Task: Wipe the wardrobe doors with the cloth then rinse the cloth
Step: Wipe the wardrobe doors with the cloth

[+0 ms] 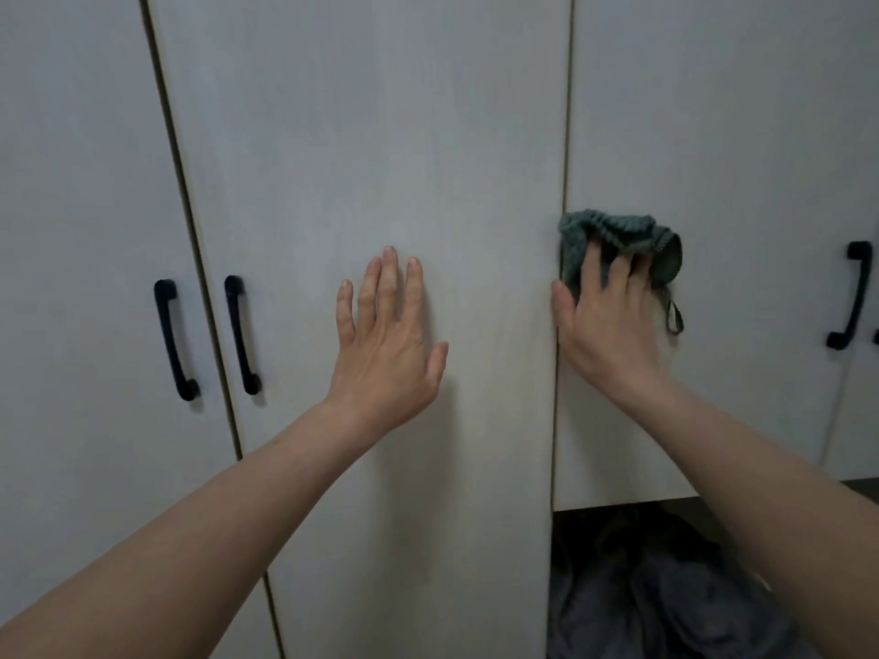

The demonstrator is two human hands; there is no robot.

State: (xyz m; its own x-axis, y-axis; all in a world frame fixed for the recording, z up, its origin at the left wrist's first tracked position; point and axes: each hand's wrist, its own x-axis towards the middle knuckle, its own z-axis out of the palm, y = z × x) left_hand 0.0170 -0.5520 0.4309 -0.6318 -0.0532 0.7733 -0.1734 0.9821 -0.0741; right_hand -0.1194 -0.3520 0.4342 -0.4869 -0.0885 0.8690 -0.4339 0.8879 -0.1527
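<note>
White wardrobe doors fill the view. My left hand lies flat with spread fingers on the tall middle door. My right hand presses a bunched grey-green cloth against the left edge of the shorter right door, right by the gap between the two doors. A small loop of the cloth hangs down at its right side. My fingers cover the cloth's lower part.
Black handles sit on the left door, the middle door and the right door. Below the short right door an open space holds dark bundled fabric.
</note>
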